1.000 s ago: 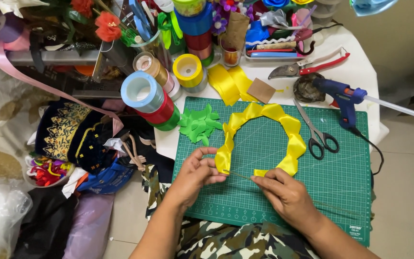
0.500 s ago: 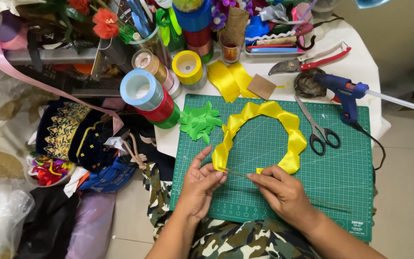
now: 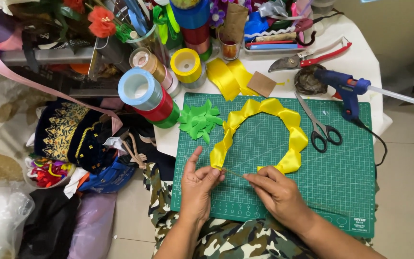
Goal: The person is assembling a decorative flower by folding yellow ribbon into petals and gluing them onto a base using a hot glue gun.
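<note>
A folded yellow satin ribbon point(image 3: 269, 108) forms an open arch on the green cutting mat point(image 3: 341, 182). Its two ends point toward me. My left hand point(image 3: 198, 184) pinches one end of a thin wire or stem point(image 3: 233, 173) just below the ribbon's left end. My right hand point(image 3: 276, 192) pinches the same thin piece at its other end, beside the ribbon's right end. A pile of green cut leaf shapes point(image 3: 199, 121) lies at the mat's upper left corner.
Scissors point(image 3: 319, 125) and a blue glue gun point(image 3: 346, 91) lie at the mat's right. Stacked ribbon rolls point(image 3: 144, 96), a yellow ribbon roll point(image 3: 186, 64), loose yellow ribbon point(image 3: 228, 76), pruning shears point(image 3: 307, 56) and craft clutter fill the back. Fabric and bags point(image 3: 73, 139) lie on the floor at left.
Both hands have drawn closer to the ribbon's ends, and the fingers now pinch the thin piece between them. The ribbon arch has not moved.
</note>
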